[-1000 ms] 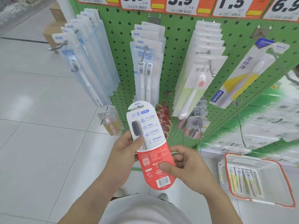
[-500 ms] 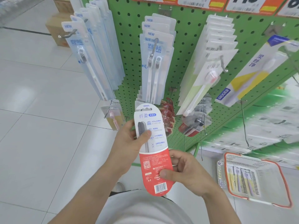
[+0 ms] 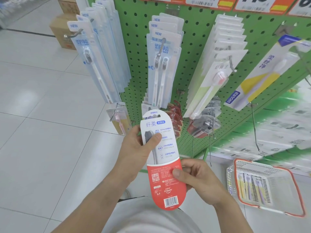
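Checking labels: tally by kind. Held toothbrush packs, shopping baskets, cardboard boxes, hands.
Held toothbrush pack: 1
Shopping basket: 1
Cardboard boxes: 2
Hands: 2 (left hand, right hand)
Total: 6

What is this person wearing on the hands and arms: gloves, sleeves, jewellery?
Nothing shows on them. The left hand and right hand are bare, with no gloves, rings or watch in view. The forearms show no sleeves as far as the frame reaches. Only a pale grey shirt appears at the bottom edge.
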Available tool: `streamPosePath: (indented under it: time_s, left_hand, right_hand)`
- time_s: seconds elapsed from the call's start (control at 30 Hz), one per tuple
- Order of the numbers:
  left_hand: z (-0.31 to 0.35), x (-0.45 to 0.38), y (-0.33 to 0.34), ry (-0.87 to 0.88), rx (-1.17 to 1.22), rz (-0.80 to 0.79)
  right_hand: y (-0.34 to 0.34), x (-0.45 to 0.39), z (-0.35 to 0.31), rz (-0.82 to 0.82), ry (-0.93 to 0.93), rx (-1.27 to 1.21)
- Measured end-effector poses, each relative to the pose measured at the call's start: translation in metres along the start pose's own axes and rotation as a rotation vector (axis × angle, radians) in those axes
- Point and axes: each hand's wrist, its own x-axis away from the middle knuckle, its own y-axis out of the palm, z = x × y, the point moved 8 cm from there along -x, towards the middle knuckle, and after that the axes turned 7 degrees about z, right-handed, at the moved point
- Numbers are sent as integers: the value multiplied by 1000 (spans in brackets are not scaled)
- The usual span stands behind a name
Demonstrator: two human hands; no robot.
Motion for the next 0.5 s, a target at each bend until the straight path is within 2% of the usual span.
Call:
streamPosePath:
  time_s: [0.13,0.33,0.5]
  left_hand:
    - [-1,4,7,8,31,-64]
    - [2,12,15,87,-58,-139]
    - [-14,25,24,18,-113,-263]
  right_hand:
    - [-4,0,1,38,-31,42]
    - [-6,3,1,123,-71,-19]
    - [-17,4,2,244,-121,-46]
